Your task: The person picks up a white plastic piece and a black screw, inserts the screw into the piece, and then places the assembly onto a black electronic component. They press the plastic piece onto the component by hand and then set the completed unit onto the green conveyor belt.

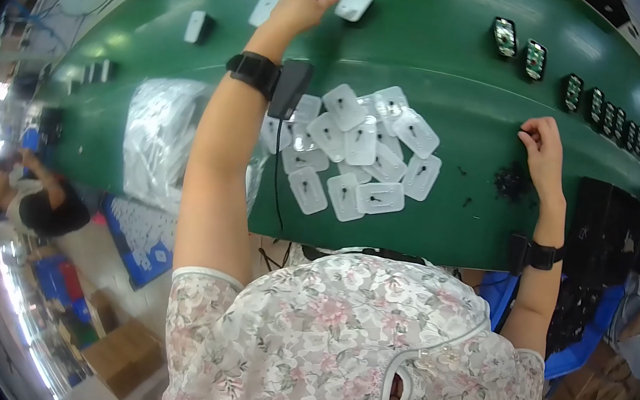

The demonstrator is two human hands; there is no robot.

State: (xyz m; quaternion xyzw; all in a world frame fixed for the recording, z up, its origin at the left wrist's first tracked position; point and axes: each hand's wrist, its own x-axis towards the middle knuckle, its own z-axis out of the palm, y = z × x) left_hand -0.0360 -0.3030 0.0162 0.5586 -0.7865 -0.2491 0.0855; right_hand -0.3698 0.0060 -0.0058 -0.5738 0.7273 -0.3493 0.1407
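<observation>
My left hand [302, 10] reaches across the green table, thumb and forefinger apart, with nothing visible between them. Just right of its thumb is a white rectangular cover on a dark base [355, 2]. A similar white cover [264, 9] is partly behind the hand. My right hand [544, 147] hovers near a small heap of tiny black parts [511, 181], its fingers curled into a pinch; whatever they hold is too small to make out. Between my arms lies a loose pile of translucent white trays [360, 141], several with a small black piece inside.
A clear plastic bag [155, 140] lies by my left forearm. Open black casings with green circuit boards [535, 60] form a row along the right. Black boxes [603, 235] stand beside my right arm. A cable [277, 171] hangs from my left wrist device. Another person [41, 194] is at left.
</observation>
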